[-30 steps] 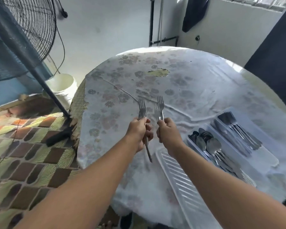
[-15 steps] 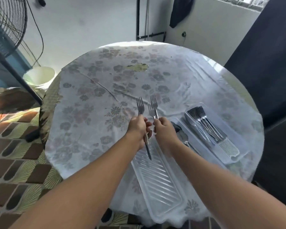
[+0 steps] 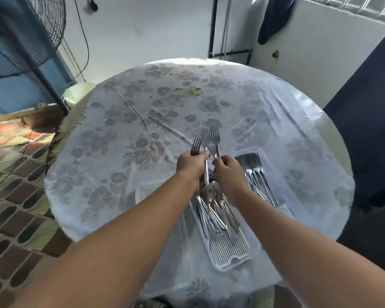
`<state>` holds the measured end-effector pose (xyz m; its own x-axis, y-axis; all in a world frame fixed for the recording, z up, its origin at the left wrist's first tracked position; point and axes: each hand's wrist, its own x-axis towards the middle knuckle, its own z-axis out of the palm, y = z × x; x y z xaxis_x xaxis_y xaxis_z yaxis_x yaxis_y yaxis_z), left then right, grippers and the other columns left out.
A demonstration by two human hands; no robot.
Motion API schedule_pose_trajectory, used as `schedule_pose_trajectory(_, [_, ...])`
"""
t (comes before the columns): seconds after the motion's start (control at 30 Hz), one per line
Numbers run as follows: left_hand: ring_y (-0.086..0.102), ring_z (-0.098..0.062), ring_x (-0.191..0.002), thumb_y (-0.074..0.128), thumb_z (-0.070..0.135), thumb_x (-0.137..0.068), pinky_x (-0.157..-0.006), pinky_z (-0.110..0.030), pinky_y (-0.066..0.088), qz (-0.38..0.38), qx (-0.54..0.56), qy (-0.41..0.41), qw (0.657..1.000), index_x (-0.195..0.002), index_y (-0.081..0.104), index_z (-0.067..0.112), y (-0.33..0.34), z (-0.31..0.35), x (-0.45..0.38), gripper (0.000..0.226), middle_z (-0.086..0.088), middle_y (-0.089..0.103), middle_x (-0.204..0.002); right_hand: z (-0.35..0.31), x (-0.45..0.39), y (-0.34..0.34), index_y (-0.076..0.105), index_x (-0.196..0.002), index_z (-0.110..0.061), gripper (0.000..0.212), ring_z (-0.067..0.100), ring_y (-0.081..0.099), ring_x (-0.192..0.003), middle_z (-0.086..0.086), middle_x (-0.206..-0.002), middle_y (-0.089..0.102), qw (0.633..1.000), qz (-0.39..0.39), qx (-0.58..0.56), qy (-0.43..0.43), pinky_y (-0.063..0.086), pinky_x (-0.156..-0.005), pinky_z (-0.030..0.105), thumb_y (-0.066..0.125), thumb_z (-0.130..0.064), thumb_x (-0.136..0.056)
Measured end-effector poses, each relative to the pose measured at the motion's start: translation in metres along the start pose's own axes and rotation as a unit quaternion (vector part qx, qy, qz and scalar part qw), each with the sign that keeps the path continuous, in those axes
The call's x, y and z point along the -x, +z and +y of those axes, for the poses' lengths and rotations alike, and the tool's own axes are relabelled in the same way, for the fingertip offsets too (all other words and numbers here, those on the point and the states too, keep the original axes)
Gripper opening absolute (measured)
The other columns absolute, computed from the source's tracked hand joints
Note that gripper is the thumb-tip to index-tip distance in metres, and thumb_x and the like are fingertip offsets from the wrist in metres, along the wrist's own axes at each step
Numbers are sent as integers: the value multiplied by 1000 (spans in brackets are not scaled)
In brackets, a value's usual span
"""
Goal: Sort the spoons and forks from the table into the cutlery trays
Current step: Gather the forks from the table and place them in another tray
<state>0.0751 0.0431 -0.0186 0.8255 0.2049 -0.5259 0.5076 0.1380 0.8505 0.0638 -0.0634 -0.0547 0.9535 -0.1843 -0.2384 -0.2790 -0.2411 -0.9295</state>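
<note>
My left hand [image 3: 192, 165] grips a steel fork [image 3: 196, 146] with its tines pointing away from me. My right hand [image 3: 228, 171] pinches the handles of two more forks [image 3: 211, 138], held upright right beside it. Both hands hover almost touching over the far end of the white spoon tray [image 3: 229, 252], which holds several spoons [image 3: 211, 194]. To its right lies the fork tray [image 3: 265, 153] with several forks [image 3: 249, 158]. A third, clear tray [image 3: 139, 192] lies on the left, mostly hidden by my left forearm.
The trays sit on a round table with a floral plastic cloth [image 3: 142, 130], torn at a patch [image 3: 188, 93] towards the far side. A standing fan [image 3: 42, 70] and a pale bucket [image 3: 76, 92] stand left of the table. A dark panel [image 3: 369, 130] stands close on the right.
My view has swung right, bringing the trays to the centre. Both hands carried their forks from the bare cloth to above the spoon tray and drew closer together.
</note>
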Motion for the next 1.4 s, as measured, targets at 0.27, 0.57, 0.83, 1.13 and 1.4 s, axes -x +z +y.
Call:
schedule_pose_trajectory(0.27, [52, -12, -50, 83, 25, -85, -47, -21, 36, 68, -71, 5, 995, -90, 76, 10, 69, -38, 41, 18, -3, 73, -78, 39, -6, -102, 66, -90, -8, 24, 21, 57, -63, 10, -75, 68, 996, -7, 85, -8, 47, -58, 34, 54, -27, -99])
schedule_pose_trajectory(0.57, [73, -21, -86, 87, 19, -81, -78, -32, 56, 37, -171, 45, 984, -84, 69, 15, 115, -65, 45, 18, -4, 76, -88, 86, -26, -146, 70, -84, -13, 27, 25, 61, -65, 9, -75, 71, 983, -48, 179, 12, 52, -61, 39, 50, -25, -97])
schedule_pose_trajectory(0.83, [75, -21, -85, 86, 20, -81, -86, -39, 59, 68, -216, 46, 973, -79, 70, 14, 123, -72, 30, 17, -4, 77, -83, 92, -39, -143, 72, -80, -10, 31, 26, 63, -66, 8, -72, 68, 969, -42, 244, 7, 47, -57, 31, 47, -20, -98])
schedule_pose_trajectory(1.13, [75, -22, -82, 88, 20, -77, -86, -46, 60, 72, -241, 50, 967, -79, 70, 12, 125, -76, 18, 19, -4, 76, -81, 83, -43, -144, 44, -140, -27, 58, 31, 59, -90, 15, -125, 52, 906, -98, 392, -130, 48, -70, 35, 57, 0, -91])
schedule_pose_trajectory(1.4, [71, -23, -81, 87, 25, -79, -78, -35, 56, 73, -267, 70, 958, -74, 67, 17, 128, -80, 15, 21, -4, 75, -83, 79, -49, -147, 54, -118, -19, 32, 20, 57, -68, -1, -78, 57, 899, -92, 399, -155, 40, -53, 30, 59, -7, -89])
